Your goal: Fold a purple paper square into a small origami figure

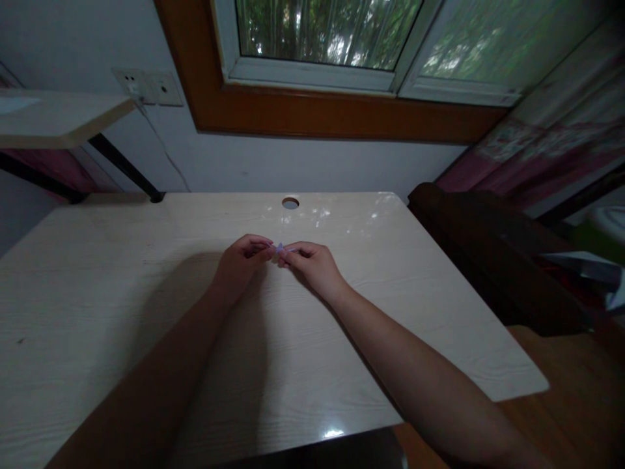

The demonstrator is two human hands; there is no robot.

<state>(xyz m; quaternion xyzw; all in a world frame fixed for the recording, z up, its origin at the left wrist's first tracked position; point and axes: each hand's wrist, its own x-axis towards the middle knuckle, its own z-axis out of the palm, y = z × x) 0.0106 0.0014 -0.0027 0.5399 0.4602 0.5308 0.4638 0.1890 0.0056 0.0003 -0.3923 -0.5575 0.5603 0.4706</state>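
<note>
Between my two hands, over the middle of the table [390, 299], is a small pale purple item [279, 248] with thin strands or strips running out to both sides. Its exact kind is too small to make out. My left hand [248, 254] pinches its left side between thumb and fingers. From the right, my right hand [308, 258] pinches the other side, fingertips close to those of the left. Parts of the item are hidden behind the fingers.
A round cable hole [290, 203] lies near the table's far edge. At the left, a raised shelf [63, 120] stands on black legs. Wall sockets [151, 88] with a white cable sit below left of the window [317, 75]. Dark brown furniture [469, 241] stands beyond the table's right edge.
</note>
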